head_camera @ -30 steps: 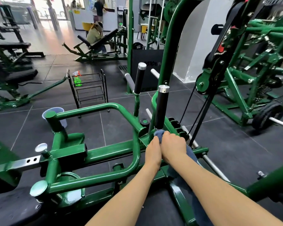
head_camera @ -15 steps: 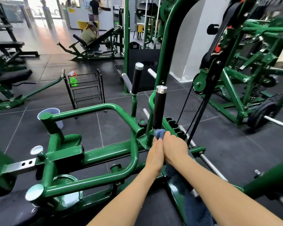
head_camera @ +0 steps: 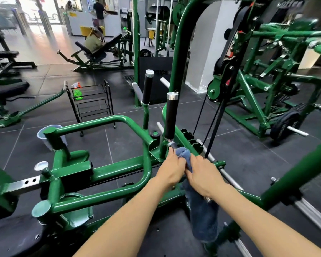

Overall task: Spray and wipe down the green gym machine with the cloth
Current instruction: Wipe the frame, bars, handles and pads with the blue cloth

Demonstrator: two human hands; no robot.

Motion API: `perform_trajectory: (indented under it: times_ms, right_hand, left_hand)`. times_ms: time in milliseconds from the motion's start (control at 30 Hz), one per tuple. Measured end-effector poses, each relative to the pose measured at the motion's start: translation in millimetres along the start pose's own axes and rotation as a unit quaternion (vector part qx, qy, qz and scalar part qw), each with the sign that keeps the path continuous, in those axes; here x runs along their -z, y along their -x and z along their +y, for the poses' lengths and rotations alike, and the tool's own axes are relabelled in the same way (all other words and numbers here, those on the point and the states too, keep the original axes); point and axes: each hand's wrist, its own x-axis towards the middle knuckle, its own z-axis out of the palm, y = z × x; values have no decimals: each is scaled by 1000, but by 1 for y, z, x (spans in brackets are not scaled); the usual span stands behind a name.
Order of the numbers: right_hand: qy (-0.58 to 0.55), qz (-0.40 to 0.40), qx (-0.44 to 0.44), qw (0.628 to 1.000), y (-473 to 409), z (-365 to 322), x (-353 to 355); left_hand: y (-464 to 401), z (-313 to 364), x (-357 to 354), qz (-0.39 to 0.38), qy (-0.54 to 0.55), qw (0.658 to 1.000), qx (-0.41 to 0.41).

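Both hands grasp the blue cloth [head_camera: 183, 154] | left hand [head_camera: 171, 168], right hand [head_camera: 202, 175] pinch it at the base of the black handle [head_camera: 170, 115] | green machine [head_camera: 104, 167] | advice: wrap cloth round post, twist, work upward.

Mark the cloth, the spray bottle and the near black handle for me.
cloth [head_camera: 183, 152]: head view, bunched blue top between the hands.
spray bottle [head_camera: 78, 93]: head view, green body, on the rack.
near black handle [head_camera: 170, 117]: head view, middle of the black sleeve.

Dark tiled floor [head_camera: 248, 164] all around, small black wire rack [head_camera: 93, 104] up and left of the hands, white pillar [head_camera: 208, 52] beyond, bright daylight far back left.
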Motion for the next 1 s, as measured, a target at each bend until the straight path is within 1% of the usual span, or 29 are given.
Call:
perform_trajectory:
  times_ms: [33,100,200,233,300,333,367,433,467,533,567,633,700,767,833,867,933,967,1000]
  right_hand:
    - [47,9,3,999,10,0,2]
    - [101,17,-3,995,29,0,3]
    - [90,73,-34,993,56,2,-6]
    - [81,69,-44,993,62,1,-6]
    - [82,60,-67,993,64,-3,0]
    - [97,56,-74,991,62,-6,8]
    - [103,48,-83,990,59,-7,12]
    - [82,28,-99,991,51,-2,14]
    - [59,12,-121,991,49,0,15]
    - [7,3,-169,986,48,8,11]
    - [-42,-10,-205,978,47,13,8]
    - [-177,-29,-275,945,53,22,-2]
    - [-330,-34,-314,890,66,27,-13]
    - [-435,-19,-338,834,82,29,-21]
    - [-478,-6,-382,791,92,31,-20]
    - [-485,-5,-402,776,93,30,-16]
    - [-494,-6,-414,764,88,26,-7]
    - [-503,-14,-407,762,84,21,-2]
    - [-514,-27,-394,762,80,16,2]
  left_hand:
    - [0,3,-2,-8,-18,1000,5]
    - [-1,5,-3,-24,-58,998,23]
    - [7,15,-2,-12,-99,994,36]
    - [11,16,-6,0,-133,991,21]
    - [22,17,-16,14,-210,976,-51]
    - [29,17,-22,19,-220,971,-87]
    - [36,17,-28,23,-204,974,-96]
    - [44,16,-34,30,-173,978,-111]
    - [46,15,-34,30,-175,977,-120]
    - [46,14,-27,-13,-208,970,-122]
    - [44,14,-24,-36,-237,963,-122]
    - [41,13,-23,-59,-286,949,-121]
    - [38,11,-28,-67,-317,939,-115]
    - [38,10,-32,-66,-342,931,-110]
    - [38,12,-33,-55,-376,918,-112]
    - [39,15,-34,-49,-397,909,-118]
    - [43,17,-40,-32,-431,890,-146]
    - [46,17,-45,-27,-434,886,-160]
    - [49,17,-50,-30,-422,891,-165]
